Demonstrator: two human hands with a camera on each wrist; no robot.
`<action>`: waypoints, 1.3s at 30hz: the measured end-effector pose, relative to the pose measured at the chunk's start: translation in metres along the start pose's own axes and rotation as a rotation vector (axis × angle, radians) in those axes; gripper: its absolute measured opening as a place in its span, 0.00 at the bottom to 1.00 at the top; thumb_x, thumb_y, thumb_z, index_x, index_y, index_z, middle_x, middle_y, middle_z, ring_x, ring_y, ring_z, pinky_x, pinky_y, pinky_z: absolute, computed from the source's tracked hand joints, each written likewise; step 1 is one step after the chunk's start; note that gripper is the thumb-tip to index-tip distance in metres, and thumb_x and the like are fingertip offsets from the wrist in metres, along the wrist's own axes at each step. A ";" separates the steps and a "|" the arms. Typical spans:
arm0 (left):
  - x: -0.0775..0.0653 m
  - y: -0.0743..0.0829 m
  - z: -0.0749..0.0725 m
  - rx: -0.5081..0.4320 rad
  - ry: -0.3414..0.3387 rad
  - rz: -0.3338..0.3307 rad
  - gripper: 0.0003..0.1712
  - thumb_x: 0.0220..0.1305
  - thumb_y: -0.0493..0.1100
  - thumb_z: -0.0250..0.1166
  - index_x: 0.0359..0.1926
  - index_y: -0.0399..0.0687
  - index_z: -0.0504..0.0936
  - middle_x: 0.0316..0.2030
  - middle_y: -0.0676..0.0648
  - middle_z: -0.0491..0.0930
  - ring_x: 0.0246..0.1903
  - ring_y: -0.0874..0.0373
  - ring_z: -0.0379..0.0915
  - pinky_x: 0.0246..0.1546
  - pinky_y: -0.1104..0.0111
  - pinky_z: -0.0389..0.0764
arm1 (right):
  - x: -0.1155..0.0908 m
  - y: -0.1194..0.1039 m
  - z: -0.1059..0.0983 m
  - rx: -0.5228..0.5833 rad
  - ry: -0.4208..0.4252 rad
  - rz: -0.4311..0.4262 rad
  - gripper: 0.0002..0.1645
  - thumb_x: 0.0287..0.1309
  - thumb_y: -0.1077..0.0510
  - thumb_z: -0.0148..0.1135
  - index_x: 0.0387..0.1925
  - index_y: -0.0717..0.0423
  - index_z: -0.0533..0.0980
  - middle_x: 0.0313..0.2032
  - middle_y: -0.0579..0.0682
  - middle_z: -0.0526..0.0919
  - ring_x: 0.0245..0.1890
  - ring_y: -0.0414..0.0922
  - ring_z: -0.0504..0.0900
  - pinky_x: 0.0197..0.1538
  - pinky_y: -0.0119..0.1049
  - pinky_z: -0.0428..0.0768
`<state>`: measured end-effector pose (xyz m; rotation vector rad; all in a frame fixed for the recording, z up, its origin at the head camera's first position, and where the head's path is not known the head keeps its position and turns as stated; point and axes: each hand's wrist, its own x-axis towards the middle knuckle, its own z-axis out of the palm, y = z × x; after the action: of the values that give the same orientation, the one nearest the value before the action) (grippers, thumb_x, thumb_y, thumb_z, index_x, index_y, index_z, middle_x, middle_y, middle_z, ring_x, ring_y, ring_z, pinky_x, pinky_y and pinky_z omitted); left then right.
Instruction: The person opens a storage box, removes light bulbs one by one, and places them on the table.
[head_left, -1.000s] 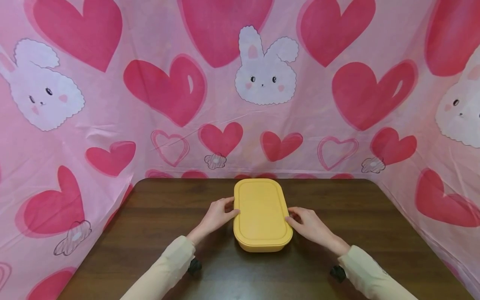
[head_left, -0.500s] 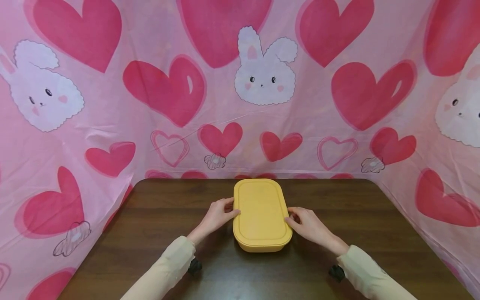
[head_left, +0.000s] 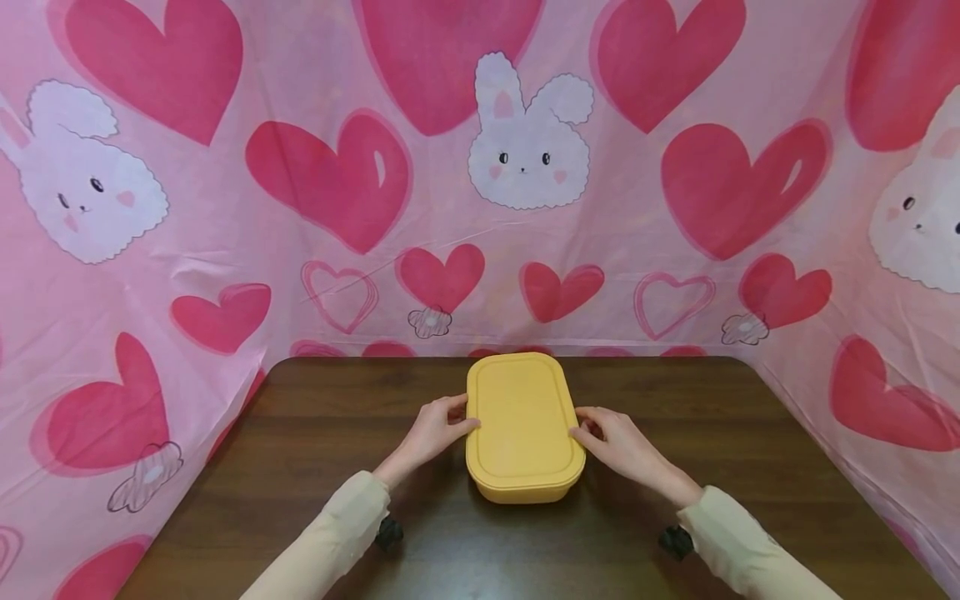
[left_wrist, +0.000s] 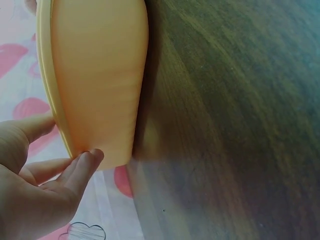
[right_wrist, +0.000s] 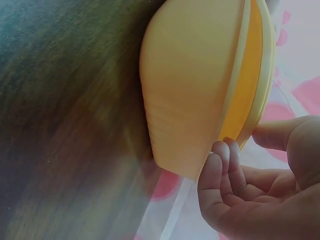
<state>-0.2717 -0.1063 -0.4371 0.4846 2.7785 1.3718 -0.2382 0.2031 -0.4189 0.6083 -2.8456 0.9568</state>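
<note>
A yellow rectangular food container (head_left: 522,495) with rounded corners stands on the table, its matching lid (head_left: 525,408) on top. My left hand (head_left: 433,431) grips the lid's left edge, thumb on top and fingers beneath the rim against the side wall. Along that side the lid lies close to the container, as the left wrist view shows. On the right, my right hand (head_left: 624,446) pinches the lid's edge between thumb and fingertips. There the right wrist view shows the lid tilted up, with a gap between it and the container's rim. The container's inside is hidden in the head view.
A dark brown wooden table (head_left: 337,400) lies under the container. Behind and at both sides hangs a pink cloth (head_left: 600,208) printed with hearts and rabbits. Near each cuff a small black object (head_left: 390,533) shows below the wrist.
The lid's right side and far end have risen slightly, and my right hand has moved up a little with it. My left hand has stayed in place.
</note>
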 end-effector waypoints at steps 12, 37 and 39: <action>0.000 0.006 -0.015 0.004 0.060 0.004 0.30 0.60 0.43 0.72 0.61 0.36 0.78 0.47 0.38 0.86 0.42 0.50 0.85 0.46 0.60 0.87 | 0.000 -0.013 -0.002 0.018 0.025 -0.053 0.20 0.65 0.55 0.63 0.52 0.65 0.78 0.29 0.43 0.79 0.29 0.35 0.73 0.34 0.27 0.76; -0.036 -0.021 -0.101 0.088 0.052 -0.163 0.31 0.61 0.45 0.70 0.62 0.35 0.77 0.56 0.34 0.81 0.37 0.54 0.87 0.46 0.58 0.87 | 0.029 -0.095 0.046 0.059 -0.031 -0.156 0.11 0.59 0.57 0.66 0.36 0.59 0.75 0.25 0.46 0.72 0.27 0.37 0.67 0.30 0.25 0.69; -0.042 -0.026 -0.107 0.099 0.052 -0.172 0.31 0.61 0.45 0.70 0.63 0.35 0.77 0.56 0.34 0.82 0.37 0.54 0.86 0.47 0.57 0.87 | 0.031 -0.103 0.053 0.060 -0.037 -0.140 0.11 0.59 0.56 0.66 0.32 0.58 0.73 0.24 0.46 0.71 0.27 0.37 0.67 0.30 0.25 0.67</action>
<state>-0.2539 -0.2156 -0.3962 0.2078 2.8612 1.2334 -0.2234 0.0864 -0.3974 0.8278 -2.7698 1.0201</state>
